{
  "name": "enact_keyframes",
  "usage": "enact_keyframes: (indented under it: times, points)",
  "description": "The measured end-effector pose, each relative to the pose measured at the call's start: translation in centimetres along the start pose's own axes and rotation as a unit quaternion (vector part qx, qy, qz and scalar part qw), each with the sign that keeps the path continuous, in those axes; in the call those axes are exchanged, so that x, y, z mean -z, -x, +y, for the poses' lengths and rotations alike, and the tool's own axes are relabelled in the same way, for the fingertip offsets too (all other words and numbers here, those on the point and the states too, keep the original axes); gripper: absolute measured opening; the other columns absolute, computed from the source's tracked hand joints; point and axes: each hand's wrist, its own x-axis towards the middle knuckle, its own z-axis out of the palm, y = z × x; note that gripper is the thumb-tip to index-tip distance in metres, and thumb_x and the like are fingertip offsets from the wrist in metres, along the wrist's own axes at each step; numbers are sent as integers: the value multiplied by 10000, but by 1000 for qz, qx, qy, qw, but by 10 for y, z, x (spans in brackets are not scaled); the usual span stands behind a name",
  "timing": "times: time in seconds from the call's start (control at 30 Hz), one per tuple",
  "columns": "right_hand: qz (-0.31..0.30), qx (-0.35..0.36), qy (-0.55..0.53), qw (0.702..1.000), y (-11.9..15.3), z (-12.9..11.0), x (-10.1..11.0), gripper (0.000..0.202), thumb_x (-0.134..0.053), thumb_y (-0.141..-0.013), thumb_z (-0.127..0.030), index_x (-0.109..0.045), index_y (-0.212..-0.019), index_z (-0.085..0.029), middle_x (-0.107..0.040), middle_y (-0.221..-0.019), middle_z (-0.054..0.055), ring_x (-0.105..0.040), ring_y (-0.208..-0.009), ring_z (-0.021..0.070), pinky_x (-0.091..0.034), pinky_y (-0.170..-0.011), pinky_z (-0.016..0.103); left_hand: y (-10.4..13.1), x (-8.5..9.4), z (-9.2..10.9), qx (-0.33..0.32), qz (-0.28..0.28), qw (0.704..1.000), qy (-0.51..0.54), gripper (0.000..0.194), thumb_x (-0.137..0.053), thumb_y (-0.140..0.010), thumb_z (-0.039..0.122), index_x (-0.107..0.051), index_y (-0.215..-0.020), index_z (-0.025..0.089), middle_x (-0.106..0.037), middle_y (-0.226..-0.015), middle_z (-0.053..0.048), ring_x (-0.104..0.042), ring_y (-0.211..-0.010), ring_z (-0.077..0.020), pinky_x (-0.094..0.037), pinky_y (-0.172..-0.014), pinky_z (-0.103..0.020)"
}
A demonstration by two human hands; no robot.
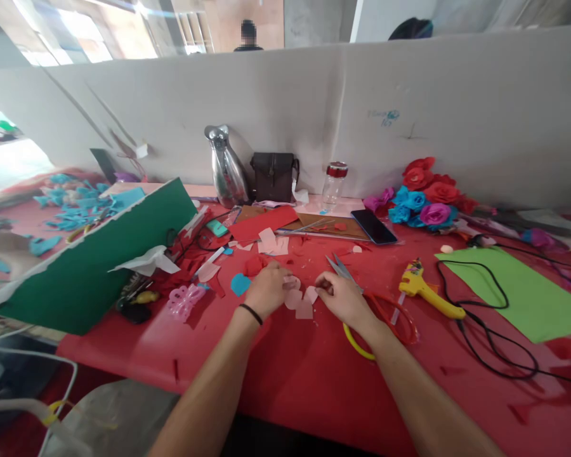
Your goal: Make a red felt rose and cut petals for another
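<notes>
"How are the pink pieces (304, 310) best handled?"
"Lightly, by their edges. At centre, one pink piece (310, 294) is pinched by the right hand (345, 299); the left hand's (268, 289) grip cannot be told."
"And around?"
"The red table (290, 387) is backed by a pale partition (285, 101); beyond, on the far side, a person (248, 39) is seen."
</notes>
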Motion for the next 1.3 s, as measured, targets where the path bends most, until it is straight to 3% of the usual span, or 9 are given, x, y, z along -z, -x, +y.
enact_keyframes:
  times: [0.2, 0.3, 0.43, 0.5, 0.63, 0.8, 0.97, 1.1, 1.3]
  points:
    - [-36, 152, 86, 984, 10, -9, -2, 334, -644, -774, -205, -652, -1108, -214, -605, -1177, 95, -542, -1095, 245, -422, -943, 385, 27, 8, -19, 12, 88, 996, 11, 348, -460, -792, 70, -698, -1023, 177, -690, -1054, -100, -639, -977, -200, -477, -874, -278]
    - [-84, 174, 109, 975, 14, -13, -4, 285, -617, -820, -220, -678, -1098, -229, -602, -1186, 92, -517, -1104, 253, -409, -964, 401, 24, 29, -44, 105, 153, 980, -71, 284, -476, -805, 123, -719, -930, 201, -715, -998, -102, -644, -969, -236, -478, -865, -315]
    - [-99, 174, 114, 973, 15, -13, -6, 265, -587, -838, -181, -692, -1076, -226, -620, -1144, 97, -527, -1065, 245, -422, -940, 391, 3, 46, -64, 221, 111, 960, -128, 198, -550, -800, 295, -718, -820, 194, -713, -924, -130, -643, -941, -294, -478, -812, -362]
    - [-94, 174, 114, 973, 14, -11, -7, 273, -586, -834, -174, -691, -1079, -233, -621, -1140, 95, -529, -1058, 243, -421, -937, 392, -9, 42, -67, 211, 114, 964, -113, 177, -626, -740, 355, -706, -781, 201, -698, -927, -121, -625, -966, -293, -465, -824, -355]
    - [-95, 179, 109, 973, 12, -9, -8, 274, -590, -834, -193, -684, -1089, -226, -614, -1152, 93, -526, -1067, 239, -416, -945, 397, -21, 25, -74, 186, 150, 970, 51, 88, -702, -588, 191, -617, -612, 193, -644, -740, -53, -598, -904, -245, -448, -824, -331]
    - [-98, 178, 116, 972, 12, -11, -7, 247, -590, -833, -184, -694, -1055, -208, -614, -1154, 103, -522, -1071, 250, -420, -939, 400, -25, 18, -81, 175, 153, 957, 176, 80, -637, -603, 147, -582, -652, 176, -576, -608, 12, -578, -697, -169, -464, -685, -287]
    - [-94, 181, 117, 972, 13, -14, -5, 229, -597, -831, -185, -700, -1032, -221, -629, -1126, 92, -532, -1044, 242, -428, -926, 383, -30, 19, -73, 135, 146, 933, 300, 161, -617, -683, 250, -617, -807, 148, -643, -696, -21, -617, -713, -148, -483, -670, -259]
    - [-92, 179, 116, 973, 14, -16, -5, 225, -592, -834, -181, -703, -1025, -226, -631, -1116, 90, -535, -1031, 240, -430, -921, 387, -29, 21, -71, 130, 127, 882, 435, 162, -667, -648, 257, -620, -758, 148, -660, -700, -28, -613, -686, -134, -484, -667, -250]
    - [-98, 177, 117, 972, 14, -16, -5, 213, -581, -847, -187, -701, -1021, -213, -631, -1106, 88, -531, -1019, 244, -433, -917, 389, -43, 21, -68, 155, 125, 929, 311, 126, -602, -723, 195, -659, -818, 134, -683, -737, -47, -638, -728, -153, -503, -686, -267]
